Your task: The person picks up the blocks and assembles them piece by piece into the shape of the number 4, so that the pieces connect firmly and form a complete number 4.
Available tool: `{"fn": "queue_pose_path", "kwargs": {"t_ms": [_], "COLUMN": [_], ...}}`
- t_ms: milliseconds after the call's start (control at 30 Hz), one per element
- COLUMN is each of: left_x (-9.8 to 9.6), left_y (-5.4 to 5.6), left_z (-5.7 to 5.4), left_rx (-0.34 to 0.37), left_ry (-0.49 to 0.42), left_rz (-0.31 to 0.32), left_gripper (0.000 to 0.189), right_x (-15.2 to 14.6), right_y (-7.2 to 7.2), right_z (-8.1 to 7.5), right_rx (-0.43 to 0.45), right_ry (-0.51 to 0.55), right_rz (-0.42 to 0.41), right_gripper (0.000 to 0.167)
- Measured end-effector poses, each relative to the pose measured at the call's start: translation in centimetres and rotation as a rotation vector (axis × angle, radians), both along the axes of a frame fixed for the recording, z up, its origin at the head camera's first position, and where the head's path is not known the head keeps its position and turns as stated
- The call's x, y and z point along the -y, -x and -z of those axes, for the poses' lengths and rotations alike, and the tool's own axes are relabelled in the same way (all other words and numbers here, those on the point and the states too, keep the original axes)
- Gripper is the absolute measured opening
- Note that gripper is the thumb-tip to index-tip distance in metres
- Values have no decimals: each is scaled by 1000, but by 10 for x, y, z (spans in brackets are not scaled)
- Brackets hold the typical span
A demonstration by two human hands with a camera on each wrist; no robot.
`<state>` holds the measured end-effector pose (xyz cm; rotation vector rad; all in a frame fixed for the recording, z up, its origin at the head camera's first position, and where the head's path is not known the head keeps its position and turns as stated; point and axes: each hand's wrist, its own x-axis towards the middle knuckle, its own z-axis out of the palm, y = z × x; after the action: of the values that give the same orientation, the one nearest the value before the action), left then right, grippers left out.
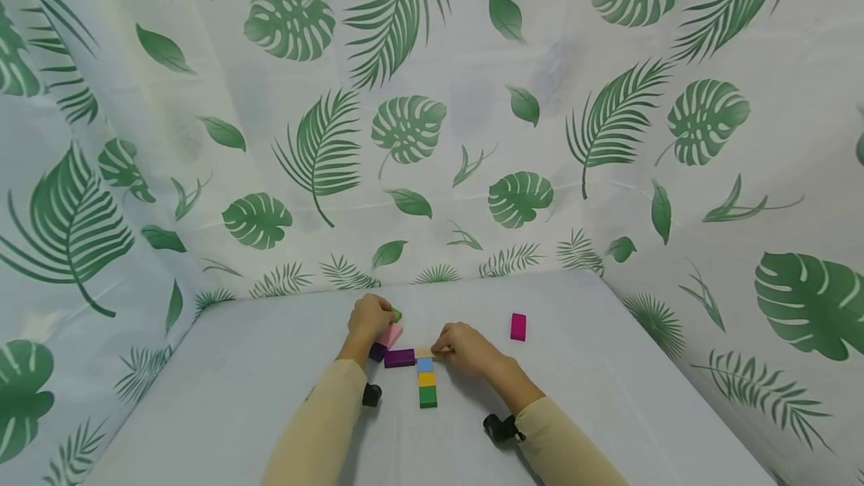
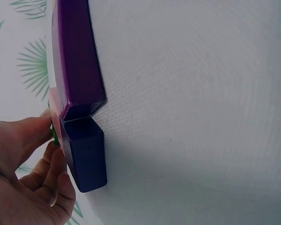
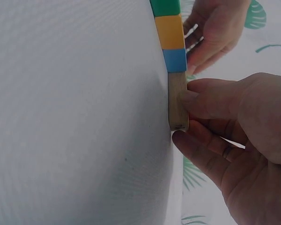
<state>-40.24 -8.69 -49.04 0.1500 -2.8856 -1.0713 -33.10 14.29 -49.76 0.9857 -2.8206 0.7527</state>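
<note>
My left hand (image 1: 370, 319) pinches a small green block (image 1: 397, 314) at the far end of a pink block (image 1: 391, 334). Nearer me, a dark blue block (image 2: 86, 157) meets the corner of a purple block (image 2: 78, 56). With thumb and fingertips, my right hand (image 3: 243, 136) holds a plain wooden block (image 3: 178, 101), its thumb on the side and a fingertip at the end. That block lies across the head of a column: a light blue block (image 1: 424, 365), a yellow block (image 1: 427, 379) and a second green block (image 1: 428, 397).
A magenta block (image 1: 517, 326) lies apart on the right of the white-covered table (image 1: 236, 396). Leaf-printed cloth (image 1: 432, 133) hangs behind the table and along both sides. Black wrist cameras (image 1: 499, 428) sit under each forearm.
</note>
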Motion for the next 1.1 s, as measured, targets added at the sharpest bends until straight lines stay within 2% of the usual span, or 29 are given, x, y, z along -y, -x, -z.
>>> {"fn": "queue_pose_path", "kwargs": {"t_ms": [300,733,1100], "left_x": [-2,-6,-6], "left_y": [1,-4,-1], "left_z": [0,-2,-1], "left_rx": [-4,-9,-1], "left_ry": [12,5,30], "left_rz": [4,35,41], "left_gripper": [19,20,19], "right_x": [0,0,0], "right_y": [0,2,1], "right_z": [-1,1,0], "right_rx": [-9,-9,-14], "right_ry": [11,-3,-12], "right_rz": [-8,-8,-15], "right_gripper": [16,17,18]}}
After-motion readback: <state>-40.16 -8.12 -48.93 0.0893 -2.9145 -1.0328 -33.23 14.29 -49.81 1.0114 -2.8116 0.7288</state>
